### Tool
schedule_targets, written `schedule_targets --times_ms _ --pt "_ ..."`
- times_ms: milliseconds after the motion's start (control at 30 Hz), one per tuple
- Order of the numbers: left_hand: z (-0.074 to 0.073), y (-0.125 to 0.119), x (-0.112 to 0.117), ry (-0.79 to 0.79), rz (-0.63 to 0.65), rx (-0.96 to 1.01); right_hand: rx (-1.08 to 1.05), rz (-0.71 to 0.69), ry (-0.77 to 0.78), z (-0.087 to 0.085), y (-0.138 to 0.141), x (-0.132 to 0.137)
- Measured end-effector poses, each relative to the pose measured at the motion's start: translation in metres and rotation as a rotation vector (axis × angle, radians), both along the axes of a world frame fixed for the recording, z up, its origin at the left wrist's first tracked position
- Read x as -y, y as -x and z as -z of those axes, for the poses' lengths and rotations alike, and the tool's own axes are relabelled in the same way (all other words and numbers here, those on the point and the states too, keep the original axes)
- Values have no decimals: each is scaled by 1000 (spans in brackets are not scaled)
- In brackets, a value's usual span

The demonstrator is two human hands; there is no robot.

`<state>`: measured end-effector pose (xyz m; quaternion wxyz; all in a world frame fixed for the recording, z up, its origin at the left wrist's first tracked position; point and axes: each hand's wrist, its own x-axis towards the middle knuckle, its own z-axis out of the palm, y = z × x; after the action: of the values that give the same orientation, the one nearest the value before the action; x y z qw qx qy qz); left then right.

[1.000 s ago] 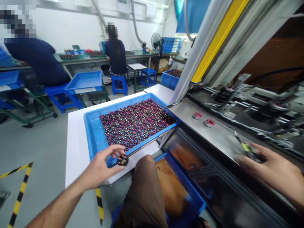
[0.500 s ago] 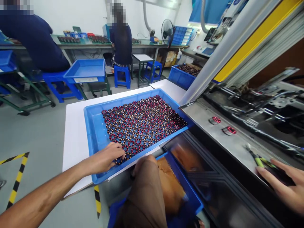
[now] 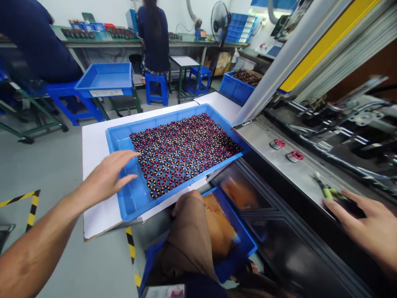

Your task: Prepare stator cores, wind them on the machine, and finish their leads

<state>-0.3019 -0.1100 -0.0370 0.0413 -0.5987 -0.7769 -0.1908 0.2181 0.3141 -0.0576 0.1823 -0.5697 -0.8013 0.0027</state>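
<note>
A blue tray point(image 3: 124, 140) on a white table holds several small round parts point(image 3: 182, 147) with red and copper windings, laid in rows. My left hand point(image 3: 107, 178) hovers over the tray's near left side with its fingers stretched out and nothing in it. My right hand point(image 3: 362, 225) rests on the steel ledge point(image 3: 269, 163) of the machine at the right, its fingers lying over a dark tool with a yellow-green handle point(image 3: 330, 192). Two round parts point(image 3: 285, 150) sit apart on that ledge.
My knee in brown trousers point(image 3: 189, 231) is below the tray, beside a blue bin point(image 3: 235, 236) on the floor. Behind stand another blue tray point(image 3: 104, 78), blue stools, a bin of parts point(image 3: 240, 82) and two seated people at benches. Yellow-black tape point(image 3: 31, 205) marks the floor.
My left hand set a round part down at the tray's near edge, then lifted away to the left with its fingers spread. The right hand stayed on the tool on the ledge.
</note>
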Motion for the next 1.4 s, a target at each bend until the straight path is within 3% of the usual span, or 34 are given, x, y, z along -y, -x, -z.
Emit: schedule_targets --times_ms 100,167,267,367,467,567,700,833,1000,1100,1233,1333,1400 --pt "-27 -11 -6 -101 -69 -51 68 -8 0 -16 20 19" --pt "-47 -28 -27 -156 -37 -45 77 -35 -14 -26 31 32" --pt "-70 -62 -86 -210 108 37 77 -81 -38 -35 38 47" --pt "-81 -103 -169 -168 266 238 76 -91 -59 -38 37 57" --pt "-74 -150 -254 -102 377 352 63 -70 -65 -39 33 61" --pt "-56 -191 -318 -61 410 442 41 -59 -58 -40 31 66" --pt "-38 -216 -371 -94 324 559 8 -60 -45 -40 28 70" --pt "-33 -220 -398 -45 342 692 -29 -59 -37 -38 26 70" --pt "-37 -224 -403 -49 396 797 -104 -73 -25 -37 25 71" --pt "-46 -231 -380 -131 444 839 -187 -94 -12 -42 24 71" --pt "-54 -246 -301 -262 563 927 -377 -163 -9 -61 25 91" --pt "-47 -262 -222 -368 600 980 -539 -266 55 -71 31 139" --pt "-39 -272 -177 -450 684 1015 -648 -356 198 -74 37 183"
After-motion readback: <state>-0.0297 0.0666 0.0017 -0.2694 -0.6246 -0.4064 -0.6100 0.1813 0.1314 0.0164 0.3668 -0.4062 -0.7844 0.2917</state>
